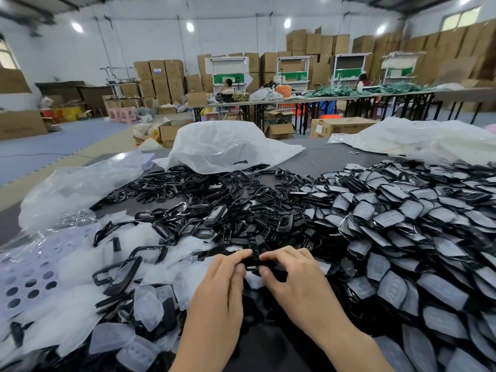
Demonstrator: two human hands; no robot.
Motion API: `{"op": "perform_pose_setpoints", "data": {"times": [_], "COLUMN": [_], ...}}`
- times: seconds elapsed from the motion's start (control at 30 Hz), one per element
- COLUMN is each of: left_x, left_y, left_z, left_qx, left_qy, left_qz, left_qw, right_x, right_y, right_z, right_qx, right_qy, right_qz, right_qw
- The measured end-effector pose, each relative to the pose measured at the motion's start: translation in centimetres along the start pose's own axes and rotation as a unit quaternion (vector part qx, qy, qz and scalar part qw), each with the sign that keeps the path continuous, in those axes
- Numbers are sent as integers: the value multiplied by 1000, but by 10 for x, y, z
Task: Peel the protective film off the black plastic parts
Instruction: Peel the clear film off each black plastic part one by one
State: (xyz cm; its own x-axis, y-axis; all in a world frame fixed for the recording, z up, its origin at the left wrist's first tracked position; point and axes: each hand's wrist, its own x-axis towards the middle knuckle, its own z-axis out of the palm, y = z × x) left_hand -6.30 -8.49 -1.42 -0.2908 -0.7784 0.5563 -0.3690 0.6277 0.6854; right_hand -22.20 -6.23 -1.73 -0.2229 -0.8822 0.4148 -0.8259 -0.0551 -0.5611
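Left hand [222, 280]: its fingers [236, 257] are curled, forefinger above and thumb below, pinching the left end of a small black plastic part [255, 260].
Right hand [298, 277]: its fingers [279, 255] are curled the same way, clamped on the part's right end.
Held part: between the two sets of fingers, just above the worktop [322, 157] and the heap.
Film piece [253, 280]: pale, just under the fingers, between the thumbs; whether it is free of the part cannot be told.
Covered parts [402, 224]: a wide pile right of the fingers, each piece with a greyish film face.
Bare black frames [204, 210]: scattered beyond the fingers and to their left.
Loose films [80, 304]: a translucent heap left of the fingers, some near the wrist.
Clear bag [220, 146]: well beyond the fingers, its mouth over more frames.
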Motion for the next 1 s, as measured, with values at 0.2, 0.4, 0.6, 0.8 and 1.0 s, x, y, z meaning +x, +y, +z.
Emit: {"op": "perform_pose_setpoints", "data": {"times": [0.2, 0.4, 0.6, 0.8, 1.0], "left_x": [2, 11, 13, 12, 12], "left_y": [-6, -11, -16, -17, -16], "left_z": [6, -2, -3, -2, -2], "left_qx": [-77, -224, -259, -252, -252], "left_qy": [20, 46, 40, 43, 33], "left_qz": [-93, -189, -212, -200, -202], "left_qw": [992, 955, 942, 946, 946], "right_x": [-4, -5, -5, -4, 1], "right_y": [3, 5, -1, -9, -10], "right_z": [-3, -5, -13, -14, -16], "right_qx": [-34, 20, 149, 292, 430], "right_qy": [-65, -20, 45, -3, 18], "right_qz": [-29, -7, 34, 108, 130], "right_qw": [997, 1000, 987, 950, 893]}}
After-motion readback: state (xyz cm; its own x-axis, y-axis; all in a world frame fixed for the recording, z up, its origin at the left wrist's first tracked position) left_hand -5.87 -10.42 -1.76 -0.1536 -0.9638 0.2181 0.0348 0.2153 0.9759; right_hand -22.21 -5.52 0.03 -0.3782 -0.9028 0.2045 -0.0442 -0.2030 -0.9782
